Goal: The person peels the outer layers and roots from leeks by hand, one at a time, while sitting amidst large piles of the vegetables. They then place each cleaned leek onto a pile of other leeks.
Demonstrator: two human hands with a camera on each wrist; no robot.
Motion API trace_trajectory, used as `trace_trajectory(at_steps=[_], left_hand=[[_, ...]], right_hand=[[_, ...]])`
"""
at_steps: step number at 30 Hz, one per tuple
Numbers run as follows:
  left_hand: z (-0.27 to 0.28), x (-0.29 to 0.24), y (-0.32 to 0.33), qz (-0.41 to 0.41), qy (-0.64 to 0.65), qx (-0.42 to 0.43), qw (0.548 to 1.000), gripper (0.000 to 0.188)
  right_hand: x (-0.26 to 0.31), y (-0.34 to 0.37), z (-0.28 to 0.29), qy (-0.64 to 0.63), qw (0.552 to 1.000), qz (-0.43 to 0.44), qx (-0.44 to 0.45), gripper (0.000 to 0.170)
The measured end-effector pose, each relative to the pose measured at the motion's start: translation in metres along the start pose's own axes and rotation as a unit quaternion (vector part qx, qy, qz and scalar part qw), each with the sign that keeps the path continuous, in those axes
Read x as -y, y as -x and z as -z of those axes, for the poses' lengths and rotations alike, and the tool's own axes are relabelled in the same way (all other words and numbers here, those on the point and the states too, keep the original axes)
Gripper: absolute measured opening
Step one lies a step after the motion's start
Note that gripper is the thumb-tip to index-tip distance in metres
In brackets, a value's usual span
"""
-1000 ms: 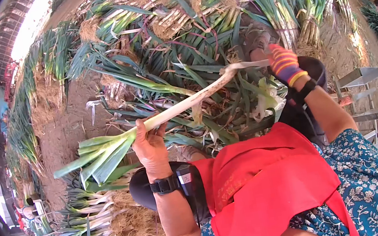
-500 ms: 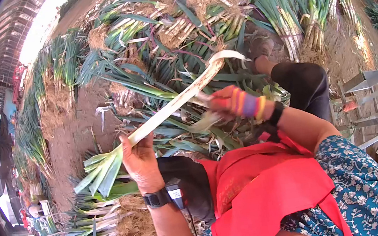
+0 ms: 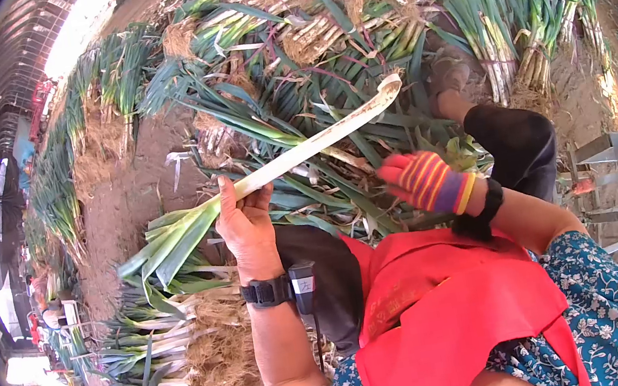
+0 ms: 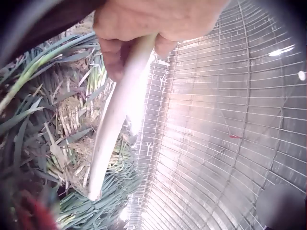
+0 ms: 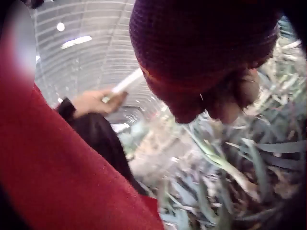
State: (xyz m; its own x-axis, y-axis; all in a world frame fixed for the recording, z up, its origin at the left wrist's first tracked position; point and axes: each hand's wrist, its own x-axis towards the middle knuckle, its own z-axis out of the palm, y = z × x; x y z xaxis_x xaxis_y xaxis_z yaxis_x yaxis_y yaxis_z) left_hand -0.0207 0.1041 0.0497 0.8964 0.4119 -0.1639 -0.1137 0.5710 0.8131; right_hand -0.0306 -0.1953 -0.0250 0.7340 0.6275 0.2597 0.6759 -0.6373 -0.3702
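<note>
A long leek (image 3: 318, 144) with a white stalk slants up to the right in the head view, green leaves trailing at its lower left. My bare left hand (image 3: 245, 222) grips it near the base of the leaves, thumb on one side and fingers on the other. At the far end the stalk bends a little and looks brownish. The left wrist view shows the white stalk (image 4: 115, 120) hanging from the fingers. My right hand (image 3: 431, 181), in a striped glove, hovers over loose leaves below the stalk, fingers loosely bent, with nothing visible in them.
Loose leek leaves (image 3: 341, 196) lie between my knees. Tied leek bundles (image 3: 324, 27) are piled ahead. Rooted leeks (image 3: 181, 356) lie in a row at my left. Metal frame pieces (image 3: 610, 148) stand at the right. A red apron (image 3: 453, 299) covers my lap.
The right hand came back from the stalk's far end toward my lap, and the pale strip by its fingers is gone from view. The left hand still holds the leek, whose dangling white end piece is gone.
</note>
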Motion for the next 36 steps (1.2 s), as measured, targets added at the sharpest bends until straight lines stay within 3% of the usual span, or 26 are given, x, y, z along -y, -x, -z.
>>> trace_trajectory(at_steps=[2,4,6,8,10,12,14,20,23,24,26,28,30,31,32,34,36], left_hand=[[-0.003,-0.002,0.005,0.006,-0.016,-0.003,1.000,0.034],[-0.002,-0.002,0.005,0.006,-0.035,-0.007,0.999,0.037],[-0.004,-0.005,0.011,0.000,-0.037,0.004,0.999,0.036],[-0.002,-0.002,0.011,0.002,-0.033,0.016,0.999,0.036],[-0.004,-0.003,0.016,0.000,-0.031,0.023,0.999,0.035],[-0.013,0.001,0.025,0.028,-0.032,0.117,0.992,0.033],[-0.021,0.008,0.028,0.067,-0.035,0.152,0.985,0.026],[-0.021,0.019,0.020,0.056,-0.024,0.143,0.988,0.018],[-0.023,0.022,0.021,0.039,-0.043,0.140,0.988,0.017],[-0.023,0.024,0.020,0.038,-0.048,0.137,0.989,0.018],[-0.026,0.024,0.021,0.036,-0.056,0.133,0.989,0.019],[-0.029,0.023,0.023,0.039,-0.075,0.132,0.988,0.019],[-0.029,0.023,0.024,0.045,-0.087,0.122,0.988,0.019],[-0.031,0.023,0.024,0.049,-0.097,0.113,0.988,0.019],[-0.031,0.023,0.023,0.049,-0.098,0.116,0.987,0.019],[-0.030,0.023,0.021,0.063,-0.111,0.126,0.984,0.023],[-0.026,0.026,0.012,0.051,-0.085,0.119,0.988,0.022]], right_hand=[[0.032,-0.029,0.045,0.027,0.983,0.073,-0.167,0.044],[0.037,-0.052,0.068,0.055,0.962,0.110,-0.245,0.050],[0.028,-0.067,0.063,0.049,0.968,0.083,-0.234,0.055],[0.013,-0.076,0.043,-0.046,0.986,0.058,-0.150,0.047],[0.016,-0.080,0.041,-0.076,0.983,0.062,-0.155,0.042],[0.024,-0.086,0.035,-0.109,0.978,0.066,-0.162,0.036],[0.034,-0.091,0.029,-0.189,0.961,0.055,-0.193,0.031],[0.030,-0.096,0.032,-0.133,0.975,0.028,-0.174,0.027],[0.024,-0.100,0.032,-0.073,0.984,0.076,-0.141,0.017],[0.023,-0.101,0.034,-0.073,0.984,0.076,-0.141,0.017],[0.022,-0.101,0.037,-0.137,0.989,0.020,-0.043,0.015],[0.025,-0.099,0.037,-0.131,0.987,0.058,-0.073,0.014],[0.033,-0.093,0.039,-0.023,0.994,0.097,-0.039,0.016],[0.034,-0.088,0.037,0.041,0.981,0.163,-0.097,0.020],[0.035,-0.084,0.033,0.033,0.978,0.187,-0.090,0.021],[0.046,-0.067,0.038,0.187,0.954,0.231,-0.036,0.015],[0.037,-0.042,-0.004,0.211,0.947,0.237,0.046,0.013]])
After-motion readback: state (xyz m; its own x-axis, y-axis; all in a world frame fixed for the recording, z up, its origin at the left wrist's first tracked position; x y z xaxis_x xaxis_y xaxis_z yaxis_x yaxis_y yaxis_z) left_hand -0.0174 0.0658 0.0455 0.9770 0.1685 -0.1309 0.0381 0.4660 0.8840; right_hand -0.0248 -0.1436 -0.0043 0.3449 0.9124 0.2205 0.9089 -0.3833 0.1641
